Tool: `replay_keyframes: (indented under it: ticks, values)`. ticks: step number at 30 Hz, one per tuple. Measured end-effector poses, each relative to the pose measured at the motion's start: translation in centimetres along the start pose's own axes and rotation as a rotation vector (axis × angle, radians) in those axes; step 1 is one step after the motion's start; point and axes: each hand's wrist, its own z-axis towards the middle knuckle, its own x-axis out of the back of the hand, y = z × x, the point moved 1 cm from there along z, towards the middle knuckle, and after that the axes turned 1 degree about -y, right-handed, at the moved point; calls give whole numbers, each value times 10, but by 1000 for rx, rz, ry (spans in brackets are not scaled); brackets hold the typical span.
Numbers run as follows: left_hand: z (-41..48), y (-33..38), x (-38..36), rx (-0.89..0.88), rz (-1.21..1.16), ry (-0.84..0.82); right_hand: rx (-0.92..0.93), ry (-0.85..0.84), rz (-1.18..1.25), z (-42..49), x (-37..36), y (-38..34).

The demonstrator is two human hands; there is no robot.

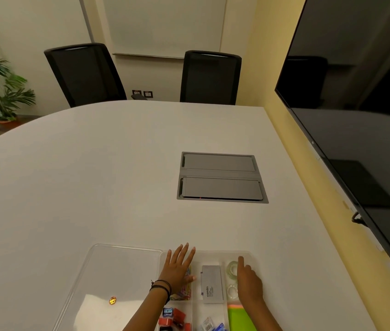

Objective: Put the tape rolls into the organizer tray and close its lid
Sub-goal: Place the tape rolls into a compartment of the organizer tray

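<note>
A clear plastic organizer tray (220, 254) lies at the near edge of the white table, split into compartments. Its clear lid (108, 271) lies flat on the table to the tray's left, with a small orange sticker on it. Two clear tape rolls (232, 268) sit in the tray's far right compartment, one behind the other. My right hand (249, 280) rests over that compartment, index finger stretched beside the farther roll, holding nothing. My left hand (179, 266) lies flat with fingers spread over the tray's far left compartment.
The tray also holds a grey Camlin box (211, 284), red sharpeners (176, 317), colourful clips and green sticky notes (240, 318). A grey cable hatch (221, 177) is set into the table beyond. Two black chairs stand at the far side, and a large dark screen (356, 115) hangs on the right.
</note>
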Motion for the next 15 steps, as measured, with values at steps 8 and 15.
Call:
replay_keyframes:
  ticks: [8, 15]
  values:
    - [-6, 3, 4, -97, 73, -56, -58, -55, 55, -15, 3, -6]
    - [-5, -5, 1, -47, 11, 47, -69, -68, 25, -20, 5, -14]
